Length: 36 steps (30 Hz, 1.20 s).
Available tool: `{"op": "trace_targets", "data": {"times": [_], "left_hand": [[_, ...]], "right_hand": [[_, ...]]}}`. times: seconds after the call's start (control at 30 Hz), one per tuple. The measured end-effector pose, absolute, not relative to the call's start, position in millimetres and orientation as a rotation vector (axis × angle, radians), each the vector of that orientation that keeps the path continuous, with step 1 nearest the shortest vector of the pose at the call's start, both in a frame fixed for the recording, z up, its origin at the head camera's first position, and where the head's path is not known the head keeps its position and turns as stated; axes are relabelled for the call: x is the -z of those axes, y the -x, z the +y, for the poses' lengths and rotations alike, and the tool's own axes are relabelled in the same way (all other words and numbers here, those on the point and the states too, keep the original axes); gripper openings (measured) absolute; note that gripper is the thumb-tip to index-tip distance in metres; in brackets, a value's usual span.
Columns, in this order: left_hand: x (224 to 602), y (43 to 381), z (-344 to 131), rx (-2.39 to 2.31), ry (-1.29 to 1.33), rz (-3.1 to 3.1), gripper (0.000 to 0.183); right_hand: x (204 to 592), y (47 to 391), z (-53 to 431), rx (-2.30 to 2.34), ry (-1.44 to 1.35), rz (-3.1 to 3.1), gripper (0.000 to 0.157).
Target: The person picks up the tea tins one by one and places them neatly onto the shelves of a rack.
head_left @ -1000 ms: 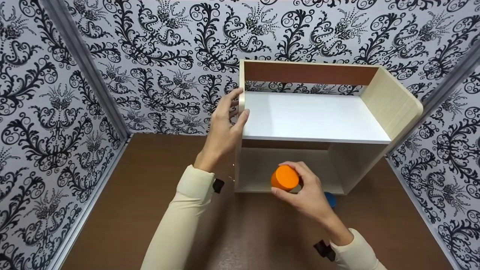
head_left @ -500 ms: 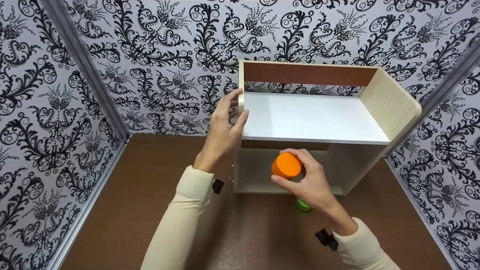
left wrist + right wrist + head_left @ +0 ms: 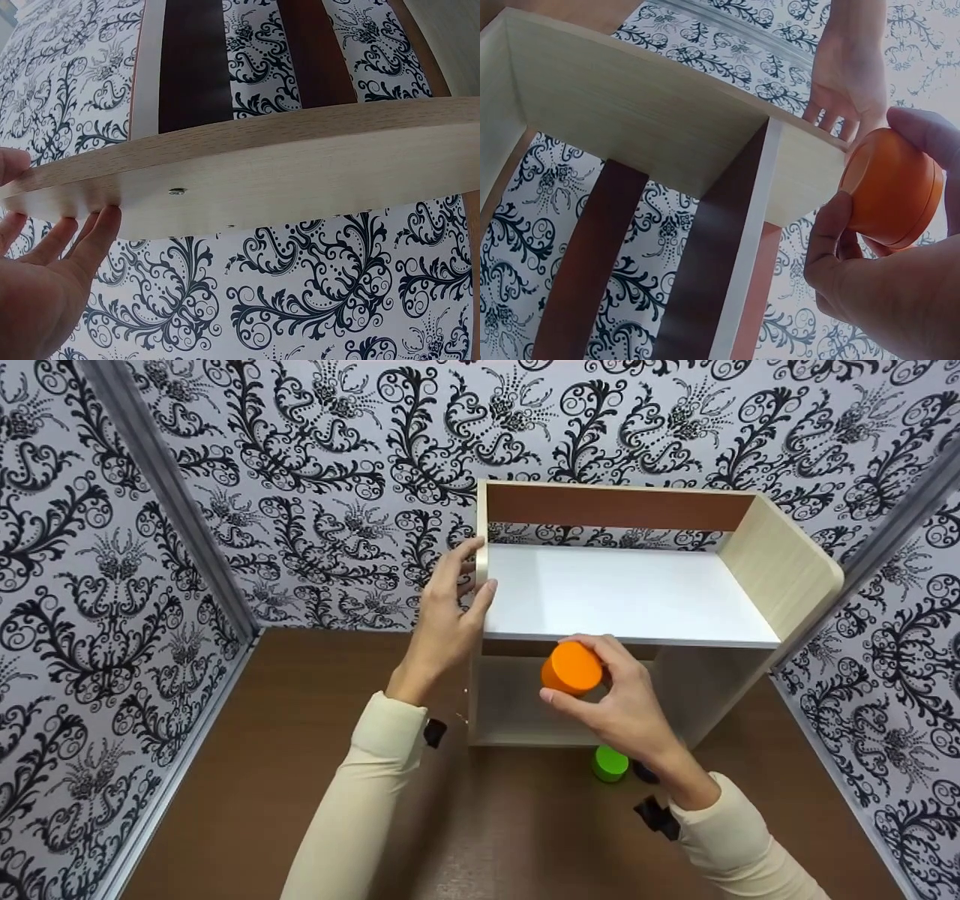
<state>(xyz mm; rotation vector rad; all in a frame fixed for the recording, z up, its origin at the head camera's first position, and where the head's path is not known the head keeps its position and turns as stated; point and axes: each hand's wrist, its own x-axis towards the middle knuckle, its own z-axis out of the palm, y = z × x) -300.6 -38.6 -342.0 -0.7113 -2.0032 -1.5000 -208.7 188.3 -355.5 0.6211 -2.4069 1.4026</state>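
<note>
My left hand (image 3: 448, 611) grips the left side panel (image 3: 300, 169) of a small two-tier wooden shelf, thumb on one face and fingers on the other. My right hand (image 3: 626, 701) holds an orange round container (image 3: 572, 667) between thumb and fingers, in front of the front edge of the shelf's white upper board (image 3: 622, 592). In the right wrist view, a seam runs round the orange container (image 3: 891, 187) near one end. Below my right hand, a green round container (image 3: 610, 763) stands on the brown surface. Beside it is a dark round thing (image 3: 645, 771), partly hidden by my wrist.
The shelf's lower compartment (image 3: 517, 705) opens toward me. Its right side panel (image 3: 787, 566) rises above the upper board, and a reddish-brown rail (image 3: 622, 506) crosses the back. Patterned walls (image 3: 322, 472) surround the brown surface (image 3: 300, 780).
My right hand has risen with the orange container, from before the lower compartment to the upper board's edge. The green container has come into view below it. My left hand stays put.
</note>
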Motion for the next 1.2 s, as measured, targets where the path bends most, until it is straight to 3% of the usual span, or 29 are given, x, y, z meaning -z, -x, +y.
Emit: {"op": "trace_targets", "data": {"times": [1.2], "left_hand": [[340.0,299.8,-40.2,1.482,0.699,-2.031,0.052]], "right_hand": [[300.6,256.2,180.4,-1.356,-0.56,-2.465,0.06]]}}
